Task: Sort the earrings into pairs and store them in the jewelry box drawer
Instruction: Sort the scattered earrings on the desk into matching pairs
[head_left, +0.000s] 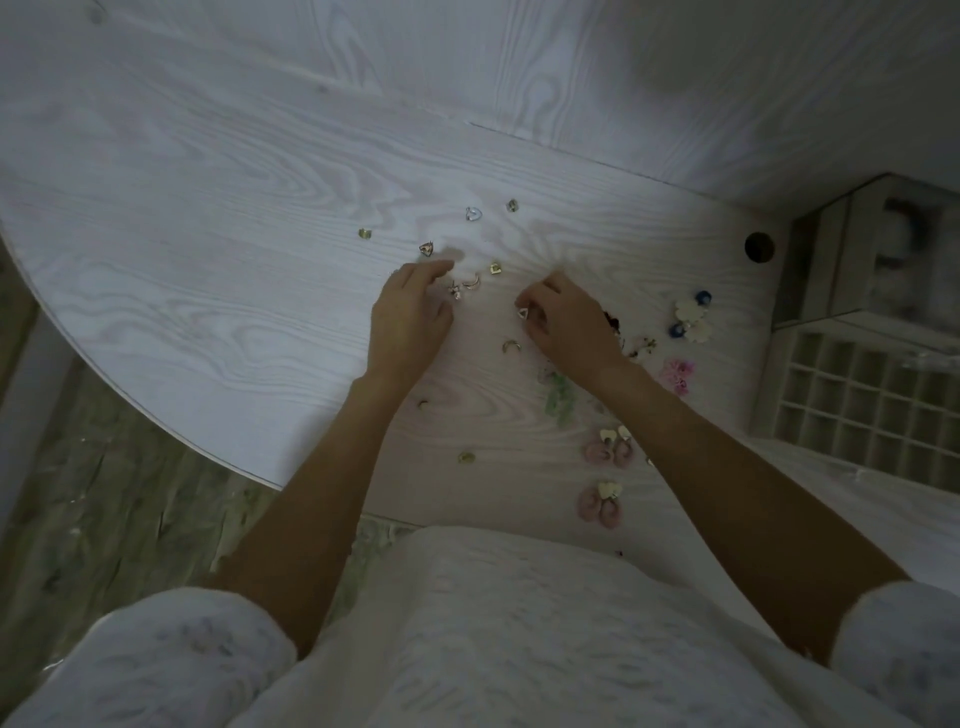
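Several small earrings lie scattered on the white wooden table. My right hand pinches a small triangular metal earring just above the tabletop. My left hand hovers with relaxed, slightly curled fingers beside a silver crescent earring and a small silver stud, holding nothing. A matching triangular earring lies just beyond my left fingertips. Pink pairs with heart tops sit near the front edge. The jewelry box drawer, with a grid of compartments, stands open at the right.
The jewelry box body stands at the far right behind the drawer. Cream flower and blue earrings, a pink pair and a green earring lie between my right arm and the drawer. A round cable hole is near the box.
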